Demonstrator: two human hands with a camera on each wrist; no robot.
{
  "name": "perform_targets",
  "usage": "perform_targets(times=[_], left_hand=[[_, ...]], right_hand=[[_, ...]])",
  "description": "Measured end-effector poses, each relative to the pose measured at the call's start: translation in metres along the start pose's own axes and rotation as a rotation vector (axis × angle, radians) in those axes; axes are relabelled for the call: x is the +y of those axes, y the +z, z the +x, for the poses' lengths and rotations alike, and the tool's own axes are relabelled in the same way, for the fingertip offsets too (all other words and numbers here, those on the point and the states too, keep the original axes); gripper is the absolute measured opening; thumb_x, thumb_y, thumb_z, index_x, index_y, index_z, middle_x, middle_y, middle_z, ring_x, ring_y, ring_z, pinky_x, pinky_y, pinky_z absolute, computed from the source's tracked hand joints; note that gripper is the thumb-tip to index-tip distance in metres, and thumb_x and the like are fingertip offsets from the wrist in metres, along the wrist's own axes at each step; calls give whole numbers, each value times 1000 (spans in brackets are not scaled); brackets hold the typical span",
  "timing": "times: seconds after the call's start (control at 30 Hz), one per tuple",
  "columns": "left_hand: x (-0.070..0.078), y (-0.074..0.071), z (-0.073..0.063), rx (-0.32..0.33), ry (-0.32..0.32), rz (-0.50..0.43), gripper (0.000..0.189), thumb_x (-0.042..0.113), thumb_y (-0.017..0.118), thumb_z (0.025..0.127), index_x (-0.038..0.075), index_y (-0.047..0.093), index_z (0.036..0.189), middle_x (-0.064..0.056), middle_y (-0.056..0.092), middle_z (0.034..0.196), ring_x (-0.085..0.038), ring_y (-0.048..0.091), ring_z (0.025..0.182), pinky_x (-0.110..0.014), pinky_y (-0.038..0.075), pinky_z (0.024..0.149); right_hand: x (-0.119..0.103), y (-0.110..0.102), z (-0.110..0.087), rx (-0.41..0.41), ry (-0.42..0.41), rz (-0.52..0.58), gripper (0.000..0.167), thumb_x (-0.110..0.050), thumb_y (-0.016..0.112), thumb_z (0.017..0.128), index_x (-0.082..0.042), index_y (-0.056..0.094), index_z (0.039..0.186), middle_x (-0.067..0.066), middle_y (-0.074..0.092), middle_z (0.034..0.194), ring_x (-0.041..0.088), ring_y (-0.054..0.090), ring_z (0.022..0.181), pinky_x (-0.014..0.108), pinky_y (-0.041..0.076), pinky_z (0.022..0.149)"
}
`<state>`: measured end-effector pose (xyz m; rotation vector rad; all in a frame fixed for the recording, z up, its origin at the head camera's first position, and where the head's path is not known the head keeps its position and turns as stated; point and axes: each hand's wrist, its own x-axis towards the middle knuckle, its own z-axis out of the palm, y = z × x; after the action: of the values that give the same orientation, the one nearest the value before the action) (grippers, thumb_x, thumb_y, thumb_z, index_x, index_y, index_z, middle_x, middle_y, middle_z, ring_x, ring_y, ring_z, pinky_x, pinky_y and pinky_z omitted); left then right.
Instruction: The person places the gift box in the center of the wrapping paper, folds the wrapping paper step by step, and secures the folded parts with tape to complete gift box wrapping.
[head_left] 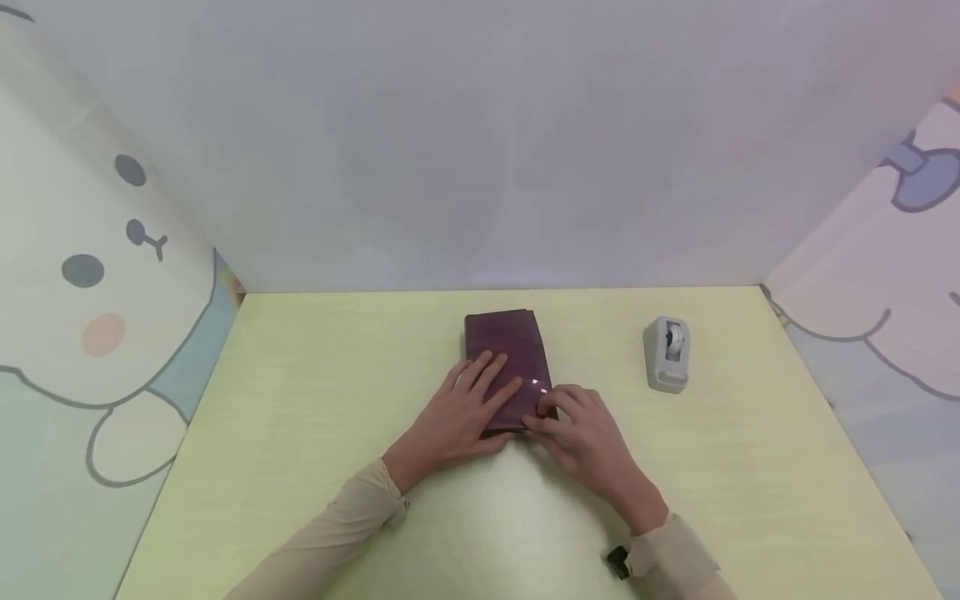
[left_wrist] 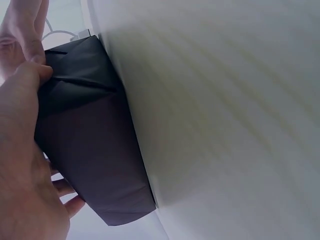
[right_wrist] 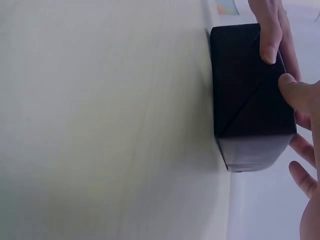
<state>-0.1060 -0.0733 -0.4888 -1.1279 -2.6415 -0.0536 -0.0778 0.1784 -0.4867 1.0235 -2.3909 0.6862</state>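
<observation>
A box wrapped in dark purple paper (head_left: 510,333) lies on the table with its short end toward me. My left hand (head_left: 461,412) rests on its top, fingers straight and spread, the thumb down at the near end. At the near right corner, my right hand (head_left: 588,442) pinches the edge, with bent fingers above and the thumb against the end. Folded paper (left_wrist: 75,82) with creases covers that end in the left wrist view. A diagonal fold line crosses the end face (right_wrist: 245,95) in the right wrist view, where both thumbs touch it.
A grey tape dispenser (head_left: 666,354) with a roll in it stands to the right of the box. The pale yellow table (head_left: 337,358) meets a plain grey-white wall (head_left: 480,167) at the back. Panels with cartoon animals flank both sides.
</observation>
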Motion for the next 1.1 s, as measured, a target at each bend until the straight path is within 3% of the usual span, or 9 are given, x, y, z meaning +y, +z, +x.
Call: perform_targets(times=[0.2,0.33,0.53,0.63,0.77,0.97,1.1], left_hand=[[0,0,0,12,2,7,75,65,58,96,22,48,156,-18,40,165,-38,38,154,-51,35,122],[1,1,2,14,-1,3,75,65,58,96,22,49,156,-18,41,165,-38,39,154,-52,36,122],[1,-2,2,-13,5,3,74,65,55,98,22,46,158,-18,39,166,-38,38,154,-52,35,123],[0,-3,1,-25,-3,10,75,65,56,97,22,47,158,-18,39,166,-38,38,155,-52,34,124],[-1,-3,-1,-40,-5,-5,76,65,57,97,20,47,157,-18,38,167,-38,36,155,-53,33,124],[3,-5,-1,-36,-20,-91,71,64,56,99,12,53,147,-16,38,166,-36,31,158,-52,29,127],[10,-7,-3,114,43,-73,57,59,65,97,10,66,127,-9,60,146,-30,51,142,-47,43,118]], right_hand=[[10,-6,-8,65,-52,68,23,-13,84,81,-20,85,103,-2,72,104,24,64,106,44,47,91],[15,-9,-13,95,-53,110,15,-18,77,91,-18,84,104,-2,74,106,24,65,105,39,45,94],[18,-10,-17,217,29,322,16,-15,75,96,-5,80,107,9,74,107,24,63,104,21,44,105],[15,-5,-14,138,72,290,32,-25,79,94,-6,74,120,9,72,119,24,59,115,22,40,112],[6,7,-5,-49,55,101,48,-38,84,87,-14,70,126,5,65,130,27,52,124,34,40,113],[-2,18,4,-45,86,52,35,-23,94,75,-16,71,100,6,63,121,30,52,118,44,46,103],[-2,18,5,-38,103,74,36,-18,97,71,-17,69,94,5,63,119,29,51,118,43,48,101]])
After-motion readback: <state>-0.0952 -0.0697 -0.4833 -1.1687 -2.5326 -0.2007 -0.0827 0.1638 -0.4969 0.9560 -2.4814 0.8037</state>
